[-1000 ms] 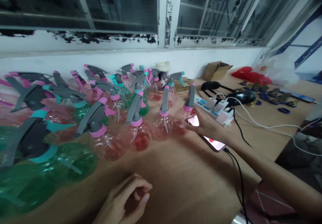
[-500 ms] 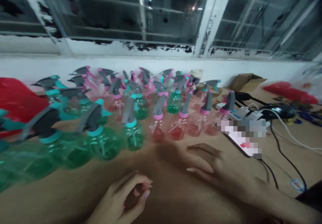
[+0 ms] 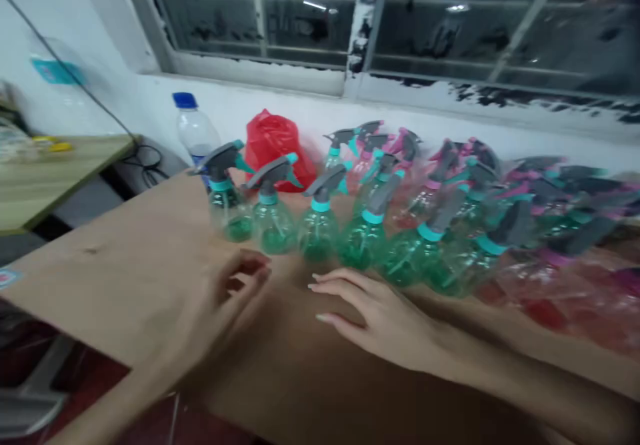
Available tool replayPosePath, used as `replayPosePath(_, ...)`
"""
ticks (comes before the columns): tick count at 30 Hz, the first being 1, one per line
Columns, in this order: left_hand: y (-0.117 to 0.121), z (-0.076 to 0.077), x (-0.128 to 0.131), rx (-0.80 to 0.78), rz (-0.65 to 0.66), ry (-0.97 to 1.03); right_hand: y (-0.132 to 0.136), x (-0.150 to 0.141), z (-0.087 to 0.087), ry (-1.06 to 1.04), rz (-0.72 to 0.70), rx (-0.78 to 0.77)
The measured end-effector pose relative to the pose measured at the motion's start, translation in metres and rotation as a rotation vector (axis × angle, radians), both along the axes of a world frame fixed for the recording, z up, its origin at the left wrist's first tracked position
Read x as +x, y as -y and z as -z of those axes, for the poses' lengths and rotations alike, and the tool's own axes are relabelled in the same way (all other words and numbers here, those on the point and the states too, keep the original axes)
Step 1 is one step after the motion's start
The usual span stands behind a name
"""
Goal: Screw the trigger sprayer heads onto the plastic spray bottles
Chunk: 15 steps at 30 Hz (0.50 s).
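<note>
My left hand (image 3: pixel 233 295) hovers over the table, slightly blurred, its fingers curled in to the thumb with nothing visible between them. Beside it, my right hand (image 3: pixel 373 308) is open and palm down, fingers stretched toward the left. Both hands are in front of a row of clear spray bottles with green bases, turquoise collars and grey triggers. Nearest my left hand stands a green spray bottle (image 3: pixel 273 222); another green spray bottle (image 3: pixel 320 232) stands just beyond my right fingertips. Neither hand visibly touches a bottle.
Pink spray bottles (image 3: pixel 545 278) crowd the right side, blurred. Behind the row are a red plastic bag (image 3: pixel 275 142) and a water bottle with a blue cap (image 3: pixel 195 128). A second table (image 3: pixel 50 178) stands at left, past the brown tabletop's edge (image 3: pixel 90 352). A window (image 3: pixel 280 18) runs along the wall.
The view has swung left, bringing the table's left end and the water bottle into sight; the phone and cables have left it. My hands are closer together, by the green bottles.
</note>
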<state>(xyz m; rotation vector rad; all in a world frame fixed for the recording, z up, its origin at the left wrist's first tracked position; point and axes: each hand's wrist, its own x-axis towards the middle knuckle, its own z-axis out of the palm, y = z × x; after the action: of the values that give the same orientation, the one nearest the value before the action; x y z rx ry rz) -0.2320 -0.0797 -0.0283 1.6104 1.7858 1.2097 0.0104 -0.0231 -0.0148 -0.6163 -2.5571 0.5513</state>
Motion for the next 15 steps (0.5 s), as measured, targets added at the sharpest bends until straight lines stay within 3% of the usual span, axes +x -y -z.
replayPosePath(4,-0.015,0.005,-0.064,0.088,-0.211,0.022,-0.006,-0.049,0.012,-0.086,-0.066,0.018)
replayPosePath(7,-0.028,0.006,-0.091,0.138,-0.316,0.002,-0.01,-0.075,0.017,-0.137,-0.077,0.02)
replayPosePath(15,-0.077,-0.001,-0.093,0.26,-0.245,-0.12,-0.014,-0.104,0.022,-0.16,-0.122,-0.041)
